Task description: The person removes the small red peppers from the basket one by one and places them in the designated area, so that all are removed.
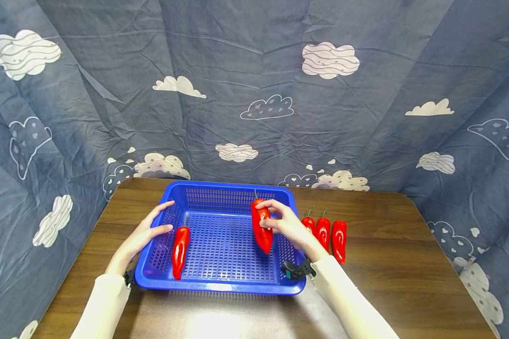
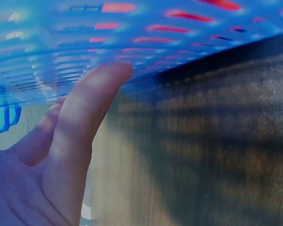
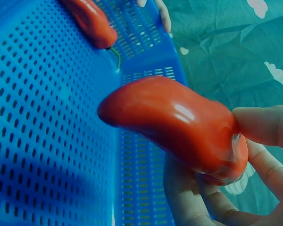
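Observation:
My right hand [image 1: 280,221] pinches a long red pepper [image 1: 260,235] between thumb and fingers near its stem end, over the right part of a blue plastic basket [image 1: 220,286]. In the right wrist view, the held pepper [image 3: 165,122] is glossy, and its tapered tip points left, away from the fingers. At the basket's left rim, my left hand [image 1: 142,233] has its thumb and forefinger extended over the edge. The left wrist view has a finger [image 2: 85,108] against the slotted wall. Another red pepper [image 1: 180,252] with a green stem lies inside, along the left wall.
Three red peppers [image 1: 339,240] lie side by side on the wooden table [image 1: 390,263], right of the basket; my right forearm partly covers them. A dark blue curtain [image 1: 254,132] with white clouds hangs behind and around the table.

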Tool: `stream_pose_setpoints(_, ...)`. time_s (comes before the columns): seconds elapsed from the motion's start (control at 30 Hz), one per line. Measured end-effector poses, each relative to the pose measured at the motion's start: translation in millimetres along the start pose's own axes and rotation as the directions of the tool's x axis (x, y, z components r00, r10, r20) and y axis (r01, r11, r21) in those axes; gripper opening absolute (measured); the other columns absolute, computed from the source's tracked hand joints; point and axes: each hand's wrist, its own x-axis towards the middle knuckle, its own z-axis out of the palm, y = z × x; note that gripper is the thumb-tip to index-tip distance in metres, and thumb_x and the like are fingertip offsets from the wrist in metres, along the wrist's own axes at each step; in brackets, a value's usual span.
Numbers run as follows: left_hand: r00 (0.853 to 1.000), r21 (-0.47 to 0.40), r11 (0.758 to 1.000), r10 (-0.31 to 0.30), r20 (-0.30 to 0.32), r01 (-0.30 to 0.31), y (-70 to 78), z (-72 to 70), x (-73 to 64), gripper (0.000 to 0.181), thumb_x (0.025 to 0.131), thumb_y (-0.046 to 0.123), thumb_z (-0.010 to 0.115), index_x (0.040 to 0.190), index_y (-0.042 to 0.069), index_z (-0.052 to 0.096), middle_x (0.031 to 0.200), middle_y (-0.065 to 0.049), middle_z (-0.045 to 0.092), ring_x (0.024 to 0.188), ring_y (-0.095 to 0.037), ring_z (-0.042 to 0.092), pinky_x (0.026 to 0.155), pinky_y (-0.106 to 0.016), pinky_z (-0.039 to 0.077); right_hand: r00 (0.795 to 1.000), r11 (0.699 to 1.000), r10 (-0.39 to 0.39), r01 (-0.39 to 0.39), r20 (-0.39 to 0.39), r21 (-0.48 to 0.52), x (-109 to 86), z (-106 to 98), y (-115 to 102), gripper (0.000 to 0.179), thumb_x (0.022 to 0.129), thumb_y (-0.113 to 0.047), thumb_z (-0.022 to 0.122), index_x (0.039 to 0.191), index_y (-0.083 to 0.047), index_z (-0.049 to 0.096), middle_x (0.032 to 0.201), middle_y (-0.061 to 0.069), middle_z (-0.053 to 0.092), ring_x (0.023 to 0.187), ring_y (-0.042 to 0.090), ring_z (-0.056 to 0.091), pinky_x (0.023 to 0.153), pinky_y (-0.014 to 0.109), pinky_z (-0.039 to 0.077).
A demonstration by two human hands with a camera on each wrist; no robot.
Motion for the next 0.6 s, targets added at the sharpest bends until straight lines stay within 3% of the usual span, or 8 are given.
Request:
stream_pose_setpoints(0.3, 1.000, 0.007, 1.000, -0.008, 0.002, 0.008, 1.0, 0.0, 0.2, 0.061, 0.090, 0.016, 0.052, 0.141, 0.029, 0.021, 0.142, -0.020, 0.015, 0.115, -0.048, 0.035, 0.073, -0.052, 0.048, 0.999, 1.000, 0.008, -0.008, -0.031, -0.006, -8.1, -16, -6, 0.035, 0.080, 0.001, 0.057, 0.115, -0.006, 0.053, 0.108, 0.018, 0.049, 0.084, 0.024, 0.057, 0.067, 0.040, 0.051)
stream_pose_setpoints(0.6, 1.000, 0.014, 1.000, 0.021, 0.019, -0.021, -1.0, -2.0, -0.2, 0.061, 0.091, 0.014, 0.051, 0.142, 0.027, 0.021, 0.141, -0.020, 0.015, 0.116, -0.048, 0.034, 0.075, -0.050, 0.048, 0.998, 1.000, 0.019, -0.019, -0.066, 0.005, -15.6, -31, -7, 0.037, 0.081, 0.000, 0.058, 0.117, -0.005, 0.051, 0.108, 0.019, 0.048, 0.086, 0.023, 0.055, 0.068, 0.034, 0.049)
